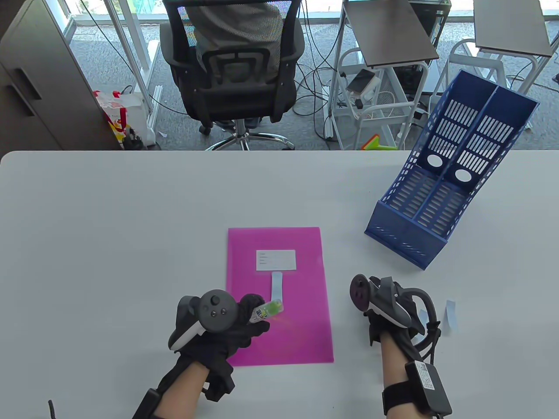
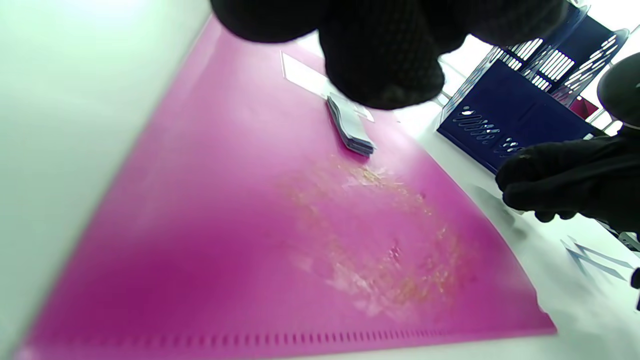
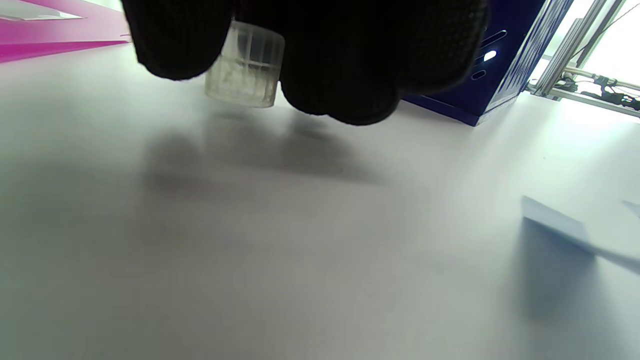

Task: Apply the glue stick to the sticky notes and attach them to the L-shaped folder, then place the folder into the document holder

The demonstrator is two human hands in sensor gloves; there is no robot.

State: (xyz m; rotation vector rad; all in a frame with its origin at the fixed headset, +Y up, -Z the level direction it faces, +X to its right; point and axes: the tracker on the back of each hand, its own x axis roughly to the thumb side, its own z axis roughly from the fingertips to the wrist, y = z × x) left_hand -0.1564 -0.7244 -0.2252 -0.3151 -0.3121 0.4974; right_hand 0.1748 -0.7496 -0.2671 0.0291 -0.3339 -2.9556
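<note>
**Black gloves and trackers were worn on both hands**

The left hand point(image 1: 218, 331) was covered by a black knitted glove. A dark grey round tracker point(image 1: 217, 307) with small buttons and a white underside was strapped to its back. A black strap was seen on the left forearm.

The right hand point(image 1: 395, 312) was covered by the same kind of black glove. A grey and white tracker point(image 1: 371, 294) with a round purple-dotted end was strapped on it. A black cable point(image 1: 430, 314) was looped beside it. A black box point(image 1: 430, 386) with a white label was strapped to the right wrist.
</note>
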